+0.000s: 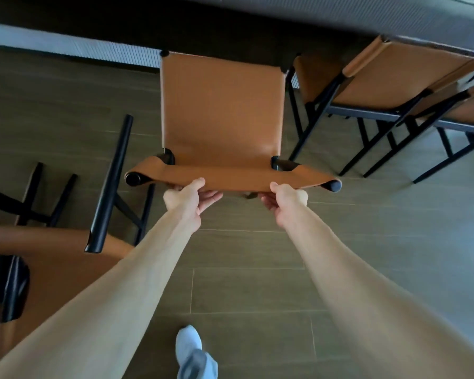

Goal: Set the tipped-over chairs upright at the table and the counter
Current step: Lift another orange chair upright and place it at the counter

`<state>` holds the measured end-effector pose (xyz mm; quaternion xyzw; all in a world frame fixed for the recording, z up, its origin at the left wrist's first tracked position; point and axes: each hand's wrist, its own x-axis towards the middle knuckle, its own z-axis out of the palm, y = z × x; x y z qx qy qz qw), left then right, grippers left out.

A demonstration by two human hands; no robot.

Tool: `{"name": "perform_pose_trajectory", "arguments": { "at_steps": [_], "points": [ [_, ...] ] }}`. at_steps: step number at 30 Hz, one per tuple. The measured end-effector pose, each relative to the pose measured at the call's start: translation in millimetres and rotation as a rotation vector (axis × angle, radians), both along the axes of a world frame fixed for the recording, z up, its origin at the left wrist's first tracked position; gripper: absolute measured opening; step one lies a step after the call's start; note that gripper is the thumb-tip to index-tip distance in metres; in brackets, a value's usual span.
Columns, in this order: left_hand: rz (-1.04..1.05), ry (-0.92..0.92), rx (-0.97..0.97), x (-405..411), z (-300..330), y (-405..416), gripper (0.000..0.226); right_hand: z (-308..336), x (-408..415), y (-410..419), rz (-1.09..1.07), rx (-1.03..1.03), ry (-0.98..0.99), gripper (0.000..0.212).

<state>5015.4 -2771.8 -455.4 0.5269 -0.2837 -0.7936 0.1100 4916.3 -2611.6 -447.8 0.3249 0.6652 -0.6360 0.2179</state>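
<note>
A tan leather chair (222, 110) with a black frame stands upright in front of me, its seat reaching under the dark table (312, 12). My left hand (189, 198) grips the top of its backrest left of centre, thumb on top and fingers underneath. My right hand (285, 199) grips the same backrest edge right of centre. A second tan chair (52, 258) lies tipped over on the floor at the lower left, its black legs (112, 184) pointing away from me.
Two more tan chairs (389, 75) stand upright at the table to the right, their black legs spreading over the floor. Wood-look floor planks (257, 283) run beneath me. My foot in a pale sock (189, 343) is at the bottom centre.
</note>
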Motion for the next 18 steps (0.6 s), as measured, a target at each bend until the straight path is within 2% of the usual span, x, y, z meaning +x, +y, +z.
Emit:
{"name": "perform_pose_trajectory", "arguments": {
  "at_steps": [5, 9, 13, 18],
  "points": [
    [-0.127, -0.029, -0.036, -39, 12, -36, 0.033, 24, -46, -21, 0.123, -0.003, -0.030, 0.018],
    [-0.151, -0.057, -0.097, -71, 19, -54, 0.033, 40, -77, -28, 0.260, 0.018, -0.064, 0.023],
    [-0.180, -0.059, -0.128, -104, 25, -75, 0.022, 46, -110, -46, 0.294, 0.014, -0.058, 0.018],
    [-0.188, -0.073, -0.151, -149, 32, -102, 0.025, 49, -151, -75, 0.281, 0.020, -0.037, 0.024]
  ]
}}
